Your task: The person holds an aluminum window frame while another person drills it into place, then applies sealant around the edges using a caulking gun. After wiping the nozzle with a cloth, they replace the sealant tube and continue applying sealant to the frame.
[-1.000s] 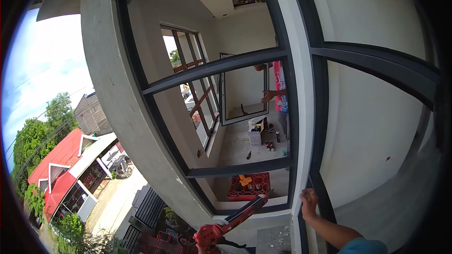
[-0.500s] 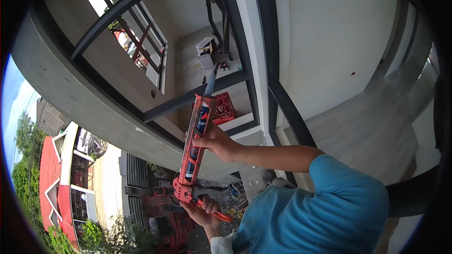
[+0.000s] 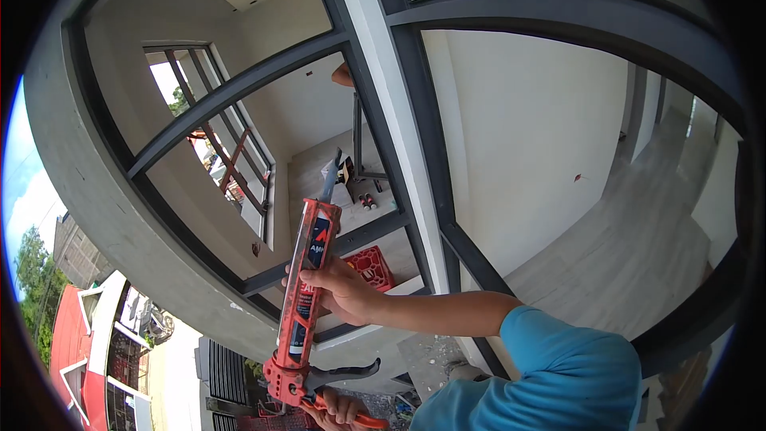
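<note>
A red caulking gun [image 3: 291,335] holds a dark sealant cartridge [image 3: 309,287], its pale nozzle [image 3: 331,179] pointing up toward the dark window frame [image 3: 367,231]. My right hand [image 3: 343,291] is closed round the middle of the barrel, thumb across the near side. At the bottom edge, my left hand [image 3: 339,409] is wrapped round the orange handle, partly cut off by the image edge. A black lever [image 3: 347,371] juts out to the right above it. The nozzle tip overlaps the room behind; contact with anything cannot be made out.
A curved concrete ledge [image 3: 159,243] runs along the left. Inside are a red crate [image 3: 371,267], small items on the floor, and another person's arm [image 3: 342,75] beside a dark stand [image 3: 357,136]. Below left are a red-roofed building [image 3: 68,327] and trees.
The view has shifted, so more of the upper frame shows. The gun and both hands sit lower and farther left in the picture, still held the same way.
</note>
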### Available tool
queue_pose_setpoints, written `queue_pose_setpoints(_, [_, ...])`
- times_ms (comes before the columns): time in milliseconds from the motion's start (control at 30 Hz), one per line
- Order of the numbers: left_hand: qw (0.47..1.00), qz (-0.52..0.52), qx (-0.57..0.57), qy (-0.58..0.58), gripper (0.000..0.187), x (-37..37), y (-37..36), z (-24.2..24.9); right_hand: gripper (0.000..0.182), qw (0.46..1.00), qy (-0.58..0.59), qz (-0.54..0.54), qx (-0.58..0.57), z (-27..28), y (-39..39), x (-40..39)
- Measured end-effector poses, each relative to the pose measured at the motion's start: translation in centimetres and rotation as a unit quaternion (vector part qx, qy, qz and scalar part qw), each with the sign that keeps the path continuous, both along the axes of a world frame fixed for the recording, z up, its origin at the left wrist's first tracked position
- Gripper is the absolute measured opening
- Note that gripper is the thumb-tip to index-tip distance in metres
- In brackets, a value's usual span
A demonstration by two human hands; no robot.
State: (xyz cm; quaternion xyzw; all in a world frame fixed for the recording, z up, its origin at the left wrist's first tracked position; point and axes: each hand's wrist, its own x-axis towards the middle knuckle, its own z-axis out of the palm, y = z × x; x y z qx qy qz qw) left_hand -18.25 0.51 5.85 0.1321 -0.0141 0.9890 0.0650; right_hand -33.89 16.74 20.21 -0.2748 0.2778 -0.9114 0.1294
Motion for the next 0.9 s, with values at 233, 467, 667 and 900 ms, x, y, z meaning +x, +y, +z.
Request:
queue_pose_setpoints(233, [0.97,0.117,-0.144,0.154,0.059,-8.3,3.8,10.7,0.024,0.984,0.164,-0.011,-0.065,12.4,-0.1,-4.5])
queue_pose_setpoints(467, [0.892,0.195,-0.155,0.377,0.093,-18.0,9.3,23.2,0.021,0.956,0.263,-0.011,-0.13,26.5,1.1,-9.7])
queue_pose_setpoints(667, [0.834,0.217,-0.156,0.482,0.093,-23.6,8.9,36.9,0.046,0.921,0.304,-0.222,0.097,34.4,5.6,-14.1])
queue_pose_setpoints(900, [0.716,0.274,-0.294,0.571,0.072,-28.7,4.8,55.4,0.044,0.584,0.554,-0.549,0.226,20.3,21.2,-13.9])
